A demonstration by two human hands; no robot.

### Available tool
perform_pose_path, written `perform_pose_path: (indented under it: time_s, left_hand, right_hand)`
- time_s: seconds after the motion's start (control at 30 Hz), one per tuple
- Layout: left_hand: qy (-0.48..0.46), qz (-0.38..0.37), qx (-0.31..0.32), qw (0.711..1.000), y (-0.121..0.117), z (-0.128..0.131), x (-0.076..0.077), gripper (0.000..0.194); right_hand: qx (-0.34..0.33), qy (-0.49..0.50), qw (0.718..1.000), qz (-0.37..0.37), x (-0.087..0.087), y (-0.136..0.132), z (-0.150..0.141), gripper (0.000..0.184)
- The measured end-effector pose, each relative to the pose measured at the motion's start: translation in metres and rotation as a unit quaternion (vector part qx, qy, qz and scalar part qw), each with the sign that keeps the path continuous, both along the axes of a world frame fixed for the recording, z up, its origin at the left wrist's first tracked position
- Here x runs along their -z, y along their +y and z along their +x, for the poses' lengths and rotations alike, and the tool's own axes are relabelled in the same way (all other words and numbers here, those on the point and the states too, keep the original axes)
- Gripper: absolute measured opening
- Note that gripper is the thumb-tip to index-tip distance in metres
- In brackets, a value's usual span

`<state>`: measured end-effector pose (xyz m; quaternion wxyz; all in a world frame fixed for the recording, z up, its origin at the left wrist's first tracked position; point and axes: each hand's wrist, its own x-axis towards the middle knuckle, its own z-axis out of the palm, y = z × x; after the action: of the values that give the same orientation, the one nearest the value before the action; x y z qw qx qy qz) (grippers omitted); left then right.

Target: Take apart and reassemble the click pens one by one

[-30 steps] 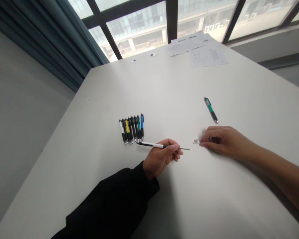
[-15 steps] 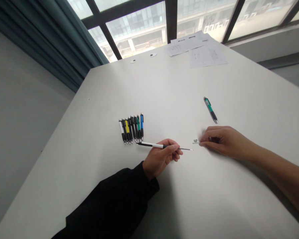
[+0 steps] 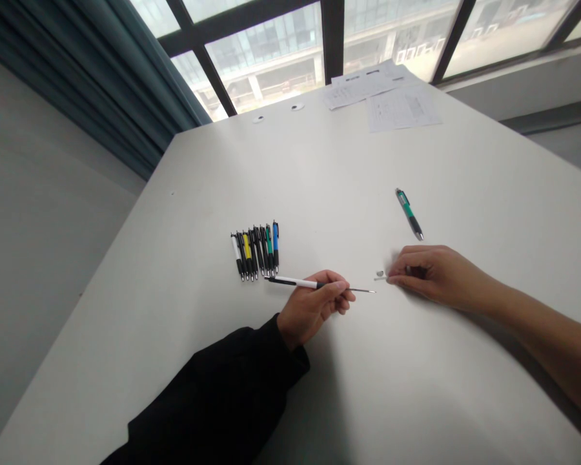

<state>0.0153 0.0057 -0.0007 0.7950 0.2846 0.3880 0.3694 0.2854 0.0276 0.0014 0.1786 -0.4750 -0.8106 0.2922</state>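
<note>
My left hand (image 3: 319, 302) is closed around a white ballpoint pen (image 3: 294, 282) with a black clip and black grip. No tip cone shows on it; its bare refill (image 3: 363, 290) sticks out to the right. My right hand (image 3: 423, 274), sleeve pushed out of view, rests on the table with thumb and forefinger pinched together. At those fingertips lies a small thin pale piece (image 3: 379, 278), too small to name. Just beside it is a tiny silvery part (image 3: 380, 272). Beyond my right hand lies a green pen (image 3: 409, 214) with a black grip.
Several pens (image 3: 256, 250) stand side by side in a row left of centre, white, black, yellow, green and blue. Papers (image 3: 401, 106) lie at the table's far edge by the window. Two small oval fittings (image 3: 297, 107) sit near that edge. A dark curtain (image 3: 140, 77) hangs at left.
</note>
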Motion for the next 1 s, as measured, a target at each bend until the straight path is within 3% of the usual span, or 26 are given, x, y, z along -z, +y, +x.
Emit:
perform_pose_path:
  time_s: [1.0]
  left_hand:
    - [-0.002,0.001,0.001,1.0,0.0008,-0.0001,0.0014,0.031]
  right_hand:
    - [0.02,-0.013,1.0,-0.002,0.0003,-0.0023,-0.0031,0.02]
